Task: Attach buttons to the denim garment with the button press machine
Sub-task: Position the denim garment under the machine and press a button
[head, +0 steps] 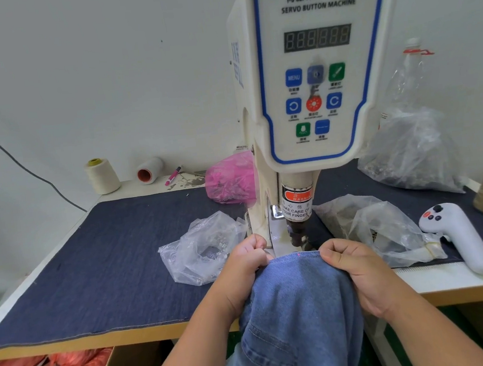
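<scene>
Denim garment (pixel 298 299), soft and floppy yet thick, looks best held taut at its top edge, where left hand (pixel 244 261) and right hand (pixel 351 263) both pinch it below the button press machine (pixel 315 64)

The button press machine (pixel 320 64) bears "SERVO BUTTON MACHINE" under Chinese characters on its control panel, and a blue key (pixel 293 77) reads "MENU". Lower, the warning label (pixel 297 205) reads "WARNING" and "TAKE CARE OF YOUR FINGER".
</scene>
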The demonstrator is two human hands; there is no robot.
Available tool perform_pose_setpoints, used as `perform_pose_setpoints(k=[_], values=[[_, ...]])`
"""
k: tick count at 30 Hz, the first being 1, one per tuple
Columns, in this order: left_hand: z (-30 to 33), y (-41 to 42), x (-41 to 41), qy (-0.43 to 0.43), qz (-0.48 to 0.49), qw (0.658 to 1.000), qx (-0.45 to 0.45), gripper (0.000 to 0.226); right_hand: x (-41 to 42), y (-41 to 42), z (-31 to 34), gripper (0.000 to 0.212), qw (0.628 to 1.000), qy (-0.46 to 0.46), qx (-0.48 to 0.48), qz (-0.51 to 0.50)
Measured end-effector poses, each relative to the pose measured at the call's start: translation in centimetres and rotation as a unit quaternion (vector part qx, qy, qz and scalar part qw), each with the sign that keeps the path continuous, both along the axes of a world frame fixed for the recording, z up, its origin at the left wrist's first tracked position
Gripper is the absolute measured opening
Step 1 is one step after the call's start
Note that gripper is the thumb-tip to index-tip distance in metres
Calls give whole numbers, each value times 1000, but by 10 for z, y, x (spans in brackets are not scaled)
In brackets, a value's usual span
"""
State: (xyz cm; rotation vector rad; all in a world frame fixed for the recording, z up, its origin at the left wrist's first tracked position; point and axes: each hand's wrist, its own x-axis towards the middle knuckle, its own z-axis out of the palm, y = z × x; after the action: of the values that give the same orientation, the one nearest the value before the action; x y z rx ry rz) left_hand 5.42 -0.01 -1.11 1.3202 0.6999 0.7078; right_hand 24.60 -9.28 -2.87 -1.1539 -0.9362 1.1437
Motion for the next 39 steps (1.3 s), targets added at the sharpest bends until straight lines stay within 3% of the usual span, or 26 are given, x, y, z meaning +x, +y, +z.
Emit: perform_pose_setpoints(k=[39], values=[[-6,4,-2,-16,-4,1000,-22,26,2,1,-3,17,1000,-23,-4,1]])
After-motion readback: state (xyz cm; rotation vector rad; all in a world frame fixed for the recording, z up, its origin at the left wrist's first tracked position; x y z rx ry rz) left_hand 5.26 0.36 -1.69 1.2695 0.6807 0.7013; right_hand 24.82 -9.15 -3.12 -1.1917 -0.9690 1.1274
